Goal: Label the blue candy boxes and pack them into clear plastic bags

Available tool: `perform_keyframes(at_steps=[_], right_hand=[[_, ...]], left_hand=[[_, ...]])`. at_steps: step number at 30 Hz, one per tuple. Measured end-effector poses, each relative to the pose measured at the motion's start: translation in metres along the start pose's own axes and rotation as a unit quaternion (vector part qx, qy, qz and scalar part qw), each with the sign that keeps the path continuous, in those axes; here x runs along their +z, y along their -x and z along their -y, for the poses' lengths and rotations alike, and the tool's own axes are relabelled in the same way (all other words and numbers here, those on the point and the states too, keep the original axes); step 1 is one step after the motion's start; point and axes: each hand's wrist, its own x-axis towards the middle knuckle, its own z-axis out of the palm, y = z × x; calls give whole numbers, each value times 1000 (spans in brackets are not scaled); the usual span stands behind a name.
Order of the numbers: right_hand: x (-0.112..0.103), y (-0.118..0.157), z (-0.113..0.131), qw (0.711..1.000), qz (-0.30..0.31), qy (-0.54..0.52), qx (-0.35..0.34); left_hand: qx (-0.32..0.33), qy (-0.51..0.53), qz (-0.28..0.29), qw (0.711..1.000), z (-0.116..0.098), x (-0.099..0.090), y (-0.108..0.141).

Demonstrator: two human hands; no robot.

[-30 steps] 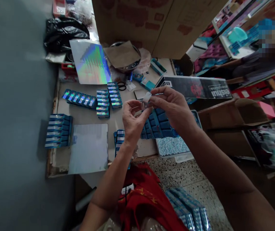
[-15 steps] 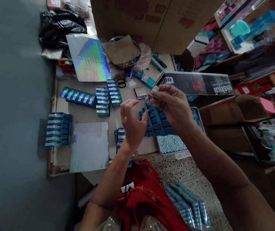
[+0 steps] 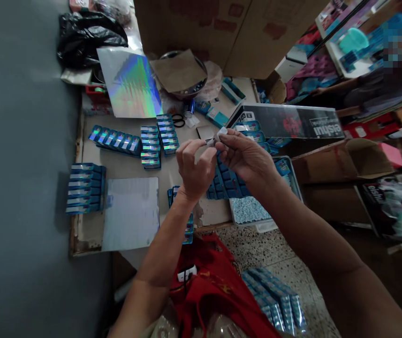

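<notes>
My right hand [image 3: 248,155] pinches a small whitish, see-through plastic piece [image 3: 221,133] between thumb and fingers, above the table. Close against it, my left hand [image 3: 196,166] has its fingers curled and thumb drawn in, with the fingertips at the near end of the same piece. The piece is too small and blurred for its exact kind to show. Below the hands lie rows of blue boxes [image 3: 227,180], partly hidden by the right hand. Under the right forearm is a clear tray [image 3: 234,219] holding pale blue beads [image 3: 252,210].
Stacks of small blue boxes [image 3: 86,188] stand on the table's left, around a white sheet [image 3: 132,213]. Scissors [image 3: 178,120], a shiny holographic sheet [image 3: 130,84] and a covered bowl [image 3: 204,77] lie farther back. A long black box [image 3: 288,122] juts in at right. Another person [image 3: 366,91] is at far right.
My left hand has closed from a spread thumb and finger and moved up to the plastic piece. My right hand has shifted slightly left and down, still holding it.
</notes>
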Motion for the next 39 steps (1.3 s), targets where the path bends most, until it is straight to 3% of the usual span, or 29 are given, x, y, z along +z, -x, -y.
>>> perform_keyframes(at_steps=[3, 11, 18, 22, 29, 34, 39], right_hand=[[-4, -1, -2, 1000, -1, -11, -4], [-8, -7, -4, 1000, -2, -1, -19], [-8, -10, -8, 999, -9, 14, -37], [-11, -13, -13, 997, -2, 57, -55], [-11, -15, -18, 993, -1, 79, -83], [-4, -9, -23, 991, -22, 60, -115], [4, -5, -32, 984, -38, 74, -156]], left_hand=[[-7, 35, 5, 999, -3, -4, -2], [-137, 133, 36, 981, -6, -9, -6], [-314, 200, 17, 928, -2, -6, -5], [-350, 244, 2, 904, -1, -7, -8], [-298, 259, 81, 915, 6, -28, -22], [-150, 176, 183, 955, 11, -54, -37], [-43, 127, 229, 964, 4, -72, -41]])
